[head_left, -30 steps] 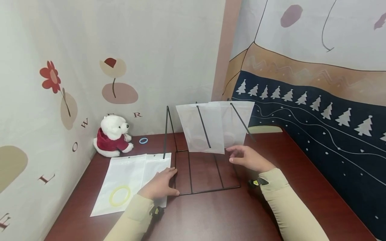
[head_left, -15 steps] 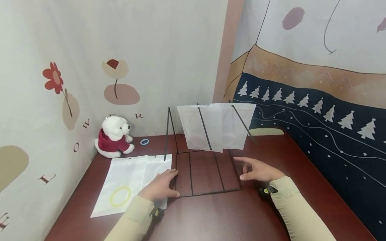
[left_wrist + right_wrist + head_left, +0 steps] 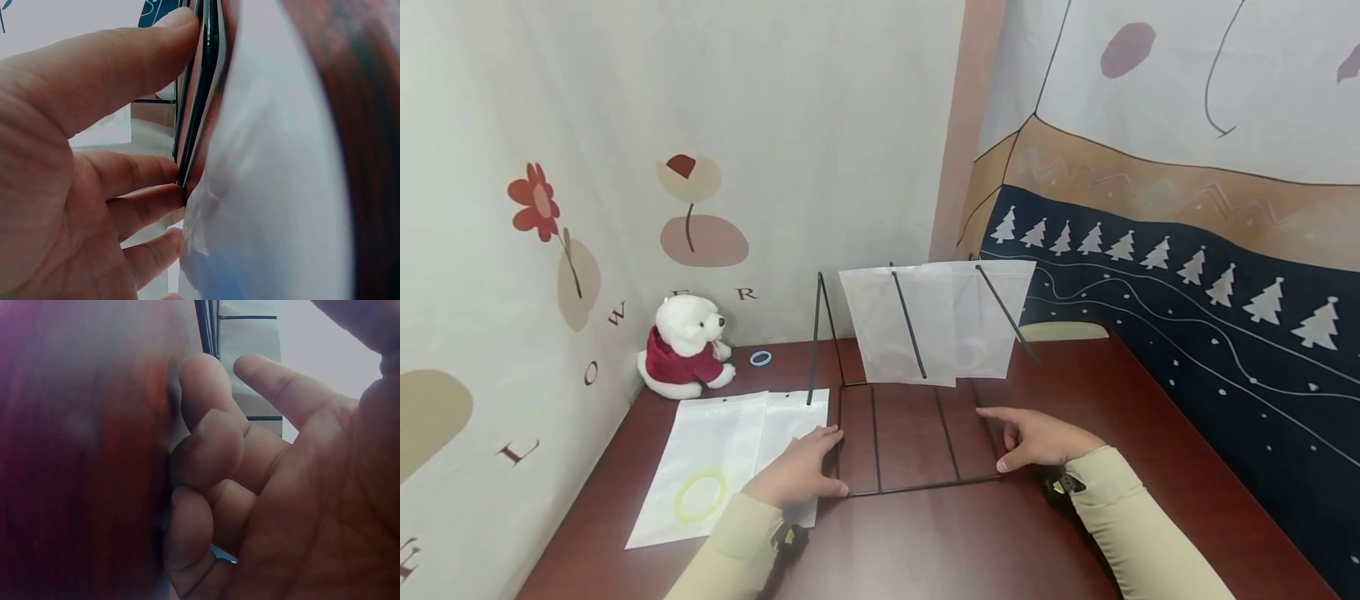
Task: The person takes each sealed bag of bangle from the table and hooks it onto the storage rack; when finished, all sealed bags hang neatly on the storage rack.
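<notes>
A black wire rack [image 3: 917, 486] stands on the table, its flat base toward me and thin uprights behind. Two translucent white zip bags [image 3: 895, 333], partly overlapping, hang on its middle and right uprights. At the base's left side, my left hand [image 3: 801, 471] touches the wire with thumb and fingertips; the left wrist view shows the black wire [image 3: 209, 69] along them. My right hand [image 3: 1048, 437] is at the base's right front corner, index finger extended along the side, thumb near the corner. In the right wrist view its other fingers [image 3: 209, 450] bend loosely against the table.
More white zip bags [image 3: 730, 446] lie overlapped at the left, a yellow ring [image 3: 677, 497] showing on one. Behind them sit a white plush bear [image 3: 688, 350] in red and a small blue ring [image 3: 761, 358]. Printed curtains [image 3: 820, 150] enclose the table [image 3: 917, 550].
My right hand has drawn away from the lower edge of the hanging bags and come down toward me to the rack's right front corner. My left hand stays put.
</notes>
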Demonstrator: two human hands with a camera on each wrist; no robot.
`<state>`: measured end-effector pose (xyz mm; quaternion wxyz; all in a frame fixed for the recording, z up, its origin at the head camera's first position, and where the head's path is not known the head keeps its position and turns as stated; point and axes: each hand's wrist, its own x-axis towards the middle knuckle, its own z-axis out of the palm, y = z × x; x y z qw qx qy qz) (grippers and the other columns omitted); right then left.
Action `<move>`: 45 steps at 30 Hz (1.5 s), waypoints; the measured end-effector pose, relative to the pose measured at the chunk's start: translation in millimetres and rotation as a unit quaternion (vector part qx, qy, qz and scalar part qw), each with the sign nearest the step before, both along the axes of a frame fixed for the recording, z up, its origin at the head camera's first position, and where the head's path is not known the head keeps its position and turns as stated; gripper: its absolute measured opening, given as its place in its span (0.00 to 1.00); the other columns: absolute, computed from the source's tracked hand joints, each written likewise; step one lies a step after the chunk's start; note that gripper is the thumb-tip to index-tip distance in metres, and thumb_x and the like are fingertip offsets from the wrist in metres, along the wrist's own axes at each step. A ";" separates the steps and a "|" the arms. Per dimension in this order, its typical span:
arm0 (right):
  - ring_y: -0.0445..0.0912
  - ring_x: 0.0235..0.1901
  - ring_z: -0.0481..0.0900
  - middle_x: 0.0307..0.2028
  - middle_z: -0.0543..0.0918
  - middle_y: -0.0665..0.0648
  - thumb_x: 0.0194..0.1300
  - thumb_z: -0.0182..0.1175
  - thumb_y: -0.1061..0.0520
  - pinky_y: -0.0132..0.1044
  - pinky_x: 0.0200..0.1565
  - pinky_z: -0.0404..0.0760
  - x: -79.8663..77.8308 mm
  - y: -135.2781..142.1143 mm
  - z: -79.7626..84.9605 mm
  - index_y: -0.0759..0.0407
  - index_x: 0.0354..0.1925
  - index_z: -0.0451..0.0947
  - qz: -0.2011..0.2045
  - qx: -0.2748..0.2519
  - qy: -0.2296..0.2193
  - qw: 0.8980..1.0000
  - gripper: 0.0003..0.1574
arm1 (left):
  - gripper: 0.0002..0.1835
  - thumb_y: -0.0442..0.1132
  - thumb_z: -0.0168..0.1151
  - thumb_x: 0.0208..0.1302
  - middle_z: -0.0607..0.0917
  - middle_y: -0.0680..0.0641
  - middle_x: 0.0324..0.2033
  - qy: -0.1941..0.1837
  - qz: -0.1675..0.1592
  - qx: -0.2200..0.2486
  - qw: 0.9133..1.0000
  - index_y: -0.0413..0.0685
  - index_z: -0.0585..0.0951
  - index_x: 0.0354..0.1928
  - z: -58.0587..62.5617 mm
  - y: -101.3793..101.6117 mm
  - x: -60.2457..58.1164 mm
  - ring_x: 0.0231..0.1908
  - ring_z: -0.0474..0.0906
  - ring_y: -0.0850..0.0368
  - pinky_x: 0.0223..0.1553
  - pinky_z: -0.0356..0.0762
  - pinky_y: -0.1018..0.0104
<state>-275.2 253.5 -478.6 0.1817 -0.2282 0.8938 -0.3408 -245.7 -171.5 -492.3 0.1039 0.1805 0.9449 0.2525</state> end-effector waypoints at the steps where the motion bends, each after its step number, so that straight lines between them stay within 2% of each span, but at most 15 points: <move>1: 0.48 0.35 0.75 0.33 0.78 0.54 0.55 0.79 0.59 0.38 0.28 0.79 0.4 -0.2 0.2 0.56 0.78 0.67 0.000 0.003 0.002 1.000 0.56 | 0.48 0.47 0.80 0.55 0.70 0.34 0.75 0.001 0.000 0.001 1.000 0.31 0.70 0.74 -0.7 -0.1 -0.4 0.79 0.58 0.32 0.77 0.49 0.29; 6: 0.48 0.35 0.76 0.33 0.78 0.53 0.54 0.79 0.60 0.38 0.29 0.80 1.0 -1.5 0.4 0.56 0.78 0.67 0.001 0.009 0.007 1.000 0.56 | 0.45 0.47 0.78 0.59 0.71 0.34 0.75 0.010 0.010 0.012 1.000 0.33 0.71 0.74 -1.6 -2.7 -2.8 0.78 0.62 0.34 0.78 0.52 0.31; 10: 0.48 0.36 0.75 0.33 0.78 0.53 0.54 0.79 0.61 0.38 0.29 0.80 1.0 -2.9 0.6 0.57 0.78 0.67 0.001 0.007 0.007 1.000 0.56 | 0.44 0.47 0.77 0.61 0.72 0.35 0.74 0.025 0.019 0.042 0.999 0.34 0.71 0.74 0.0 -9.0 -4.9 0.76 0.65 0.35 0.78 0.56 0.36; 16: 0.49 0.36 0.74 0.34 0.77 0.54 0.52 0.79 0.61 0.38 0.29 0.79 0.8 -3.3 1.5 0.57 0.77 0.67 -0.002 0.010 0.010 1.000 0.57 | 0.40 0.46 0.73 0.65 0.74 0.33 0.72 0.036 0.031 0.095 0.994 0.34 0.71 0.74 11.0 -28.4 -9.5 0.74 0.66 0.32 0.75 0.63 0.36; 19: 0.49 0.36 0.74 0.33 0.77 0.55 0.52 0.80 0.62 0.38 0.29 0.78 1.0 -3.3 2.3 0.57 0.77 0.67 -0.005 0.008 0.011 1.000 0.57 | 0.39 0.46 0.71 0.68 0.74 0.31 0.71 0.049 0.051 0.102 0.992 0.34 0.70 0.74 20.2 -43.7 -11.8 0.73 0.68 0.29 0.73 0.66 0.34; 24: 0.48 0.35 0.74 0.33 0.77 0.55 0.51 0.80 0.62 0.38 0.30 0.78 1.6 -3.6 2.2 0.58 0.77 0.68 -0.011 0.014 0.013 1.000 0.57 | 0.37 0.45 0.68 0.72 0.75 0.29 0.70 0.074 0.113 0.106 0.985 0.36 0.68 0.76 30.0 -73.5 -18.0 0.70 0.71 0.27 0.70 0.69 0.32; 29: 0.47 0.35 0.74 0.33 0.77 0.54 0.51 0.81 0.60 0.37 0.30 0.78 1.6 -4.5 0.5 0.59 0.77 0.68 -0.014 0.025 0.017 0.999 0.57 | 0.40 0.46 0.67 0.74 0.70 0.27 0.72 0.066 0.185 0.140 0.970 0.35 0.63 0.79 33.3 -108.9 -21.4 0.72 0.67 0.26 0.71 0.67 0.32; 35: 0.47 0.35 0.75 0.33 0.77 0.53 0.51 0.81 0.59 0.38 0.31 0.78 0.6 -4.6 -0.4 0.58 0.77 0.68 -0.018 0.036 0.020 0.999 0.57 | 0.45 0.51 0.64 0.75 0.63 0.27 0.77 0.039 0.285 0.166 0.943 0.33 0.56 0.81 32.2 -152.5 -18.6 0.76 0.59 0.26 0.74 0.63 0.32; 39: 0.47 0.34 0.75 0.32 0.77 0.53 0.51 0.81 0.59 0.38 0.30 0.78 -0.3 -3.8 -0.3 0.57 0.76 0.68 -0.020 0.039 0.025 0.999 0.57 | 0.45 0.53 0.62 0.76 0.63 0.26 0.76 0.016 0.334 0.166 0.928 0.33 0.56 0.81 27.0 -169.9 -15.8 0.76 0.59 0.26 0.74 0.63 0.32; 45: 0.47 0.34 0.75 0.31 0.77 0.52 0.51 0.82 0.58 0.38 0.30 0.77 0.4 -3.8 -2.5 0.58 0.76 0.69 -0.021 0.038 0.021 0.999 0.56 | 0.45 0.57 0.58 0.77 0.64 0.24 0.74 -0.016 0.402 0.182 0.897 0.30 0.58 0.79 14.3 -187.1 -9.1 0.75 0.60 0.26 0.74 0.61 0.32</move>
